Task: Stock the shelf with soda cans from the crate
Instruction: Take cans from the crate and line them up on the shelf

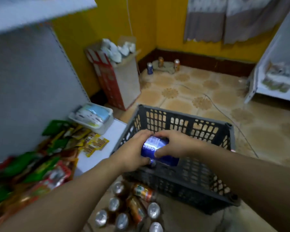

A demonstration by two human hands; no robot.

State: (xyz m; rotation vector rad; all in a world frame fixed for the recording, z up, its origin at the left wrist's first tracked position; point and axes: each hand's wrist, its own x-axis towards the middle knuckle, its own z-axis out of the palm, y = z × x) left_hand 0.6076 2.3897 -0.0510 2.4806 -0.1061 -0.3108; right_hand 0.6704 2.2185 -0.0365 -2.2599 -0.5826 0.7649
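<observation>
A dark plastic crate (182,124) stands on the floor in front of me. Over its near left part I hold blue soda cans (156,149) lying on their sides. My left hand (132,151) grips them from the left and my right hand (172,144) from the right and above. How many blue cans there are is unclear through the blur. Several orange and silver-topped soda cans (132,208) stand or lie on the floor just in front of the crate. The white shelf (107,141) is at the left, low down.
Snack packets (45,156) crowd the shelf, with a clear tub (92,117) at its far end. A red and white carton (117,76) stands by the yellow wall. Three cans (161,64) stand in the far corner. A cable (224,114) crosses the tiled floor. Another white shelf (278,84) is at right.
</observation>
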